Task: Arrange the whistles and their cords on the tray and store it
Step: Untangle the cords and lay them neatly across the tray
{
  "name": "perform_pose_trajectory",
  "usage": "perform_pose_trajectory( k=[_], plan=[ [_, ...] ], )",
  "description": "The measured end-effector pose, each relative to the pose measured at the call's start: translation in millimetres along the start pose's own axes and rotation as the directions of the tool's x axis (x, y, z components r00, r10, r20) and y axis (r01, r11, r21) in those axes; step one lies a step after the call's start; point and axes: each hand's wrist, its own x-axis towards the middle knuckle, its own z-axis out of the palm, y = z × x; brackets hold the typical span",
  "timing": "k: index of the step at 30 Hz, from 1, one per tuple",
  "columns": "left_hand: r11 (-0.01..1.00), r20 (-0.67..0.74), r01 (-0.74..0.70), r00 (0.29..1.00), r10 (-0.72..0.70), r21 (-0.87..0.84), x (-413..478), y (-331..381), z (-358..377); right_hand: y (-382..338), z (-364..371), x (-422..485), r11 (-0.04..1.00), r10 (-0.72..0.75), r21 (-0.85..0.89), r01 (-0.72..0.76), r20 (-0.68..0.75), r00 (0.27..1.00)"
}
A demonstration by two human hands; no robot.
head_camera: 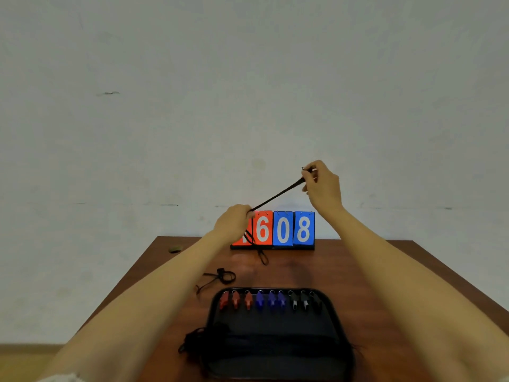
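Left hand (234, 221) curls round a cord (275, 195) low down; right hand (322, 183) pinches its upper end, holding it taut, probably to straighten it for laying down. Its long axis climbs from lower left to upper right, above the table (385, 271), beyond the tray (213, 312) of whistles (271, 300).

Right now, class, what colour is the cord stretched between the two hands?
Black. The cord shows best in the head view, against the pale wall.
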Motion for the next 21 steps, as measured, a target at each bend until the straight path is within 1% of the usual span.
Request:
perform_pose_trajectory(
  k=[4, 7, 10, 12, 15, 17, 19, 21],
  plan=[
    [0.991, 0.020, 0.038, 0.999, -0.040, 0.127, -14, -20, 0, 24, -15, -14, 0.984, 0.027, -0.180, -0.015, 0.062, 0.998],
    [0.975, 0.045, 0.054, 0.997, -0.065, 0.214, -25, -40, 3, 46, -23, -29, 0.954, 0.086, -0.298, -0.043, 0.133, 0.987],
    [0.958, 0.074, 0.092, 0.990, -0.116, 0.272, -33, -63, 7, 65, -30, -46, 0.946, 0.191, -0.303, -0.114, 0.237, 0.953],
    [0.956, 0.089, 0.102, 0.987, -0.132, 0.277, -39, -69, 10, 75, -33, -60, 0.936, 0.228, -0.332, -0.115, 0.324, 0.918],
    [0.951, 0.098, 0.104, 0.986, -0.138, 0.292, -47, -68, 16, 88, -36, -82, 0.891, 0.248, -0.447, -0.079, 0.334, 0.909],
    [0.943, 0.124, 0.110, 0.980, -0.156, 0.315, -55, -66, 21, 98, -38, -95, 0.823, 0.266, -0.567, -0.029, 0.339, 0.902],
    [0.923, 0.146, 0.102, 0.975, -0.166, 0.370, -65, -67, 27, 111, -40, -105, 0.766, 0.307, -0.643, -0.021, 0.337, 0.890],
    [0.897, 0.179, 0.066, 0.971, -0.159, 0.438, -75, -73, 33, 121, -45, -117, 0.730, 0.353, -0.682, -0.035, 0.334, 0.874]
  ],
)
